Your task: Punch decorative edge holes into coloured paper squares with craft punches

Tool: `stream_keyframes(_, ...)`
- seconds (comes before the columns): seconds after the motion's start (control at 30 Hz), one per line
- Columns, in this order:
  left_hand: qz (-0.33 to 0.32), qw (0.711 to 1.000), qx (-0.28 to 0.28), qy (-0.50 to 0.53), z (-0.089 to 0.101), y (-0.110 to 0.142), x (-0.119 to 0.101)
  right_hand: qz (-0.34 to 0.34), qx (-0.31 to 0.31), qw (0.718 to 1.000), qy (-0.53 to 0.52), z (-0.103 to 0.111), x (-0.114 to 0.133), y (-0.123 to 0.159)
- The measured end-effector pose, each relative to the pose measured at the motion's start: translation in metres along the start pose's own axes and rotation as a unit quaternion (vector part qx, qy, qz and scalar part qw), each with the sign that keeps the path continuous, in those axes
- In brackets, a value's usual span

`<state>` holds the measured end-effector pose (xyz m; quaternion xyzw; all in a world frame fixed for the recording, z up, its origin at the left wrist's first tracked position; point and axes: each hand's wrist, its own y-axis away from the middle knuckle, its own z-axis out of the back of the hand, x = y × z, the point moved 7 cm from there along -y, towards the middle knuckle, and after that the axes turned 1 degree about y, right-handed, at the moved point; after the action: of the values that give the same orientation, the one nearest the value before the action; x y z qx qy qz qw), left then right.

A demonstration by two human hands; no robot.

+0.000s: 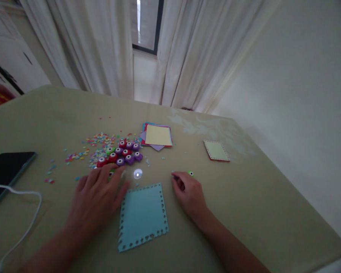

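At the near left of the bench (216, 242), a white cable (39, 197) curves across a dark-screened device (10, 167), well apart from both hands. Farther in, a clear round disc (138, 174) lies in the gap between the hands. Beyond the left fingers, a tight cluster of red and purple eye-marked pieces (113, 157) stands directly in the way, with confetti (99, 139) scattered around and behind it. Farther out, a pale card (216, 150) with a perforated border lies on a red layer at the right, and a skewed stack of coloured squares (158, 135) lies near the centre. Curtains (102, 49) flank a window (146, 22) at the back.

The light blue sheet (143, 216), perforated along its border, lies flat between the two forearms. The left hand (98, 189) has its grip apart, thumb beside the sheet's far left corner; contact cannot be told. A green piece (111, 174) is partly hidden by its fingers. The right hand (190, 189), right of the sheet, has its grip drawn together at the fingertips; whether anything is held cannot be told.
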<state>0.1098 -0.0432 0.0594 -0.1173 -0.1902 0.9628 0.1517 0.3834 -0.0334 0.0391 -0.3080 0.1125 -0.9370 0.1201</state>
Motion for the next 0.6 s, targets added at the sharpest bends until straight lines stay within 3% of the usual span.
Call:
stream_keyframes(0.07,0.001,0.999,0.02,-0.045,-0.004,-0.002,0.01,-0.01,-0.014,1.0,-0.006,0.002,-0.003,-0.001)
stream_keyframes(0.17,-0.028,0.998,0.04,-0.034,-0.013,0.0,0.016,-0.014,-0.01,0.999,-0.04,0.003,-0.001,0.0)
stream_keyframes(0.33,-0.075,0.996,-0.005,0.04,-0.017,0.002,0.011,-0.038,0.024,0.99,-0.133,0.004,0.013,0.006)
stream_keyframes(0.47,-0.118,0.984,-0.027,0.132,-0.005,0.007,-0.011,-0.087,0.096,0.961,-0.243,-0.006,0.031,0.017)
stream_keyframes(0.6,-0.199,0.947,0.006,0.253,0.006,0.033,-0.053,-0.101,0.185,0.913,-0.35,-0.024,0.056,0.034)
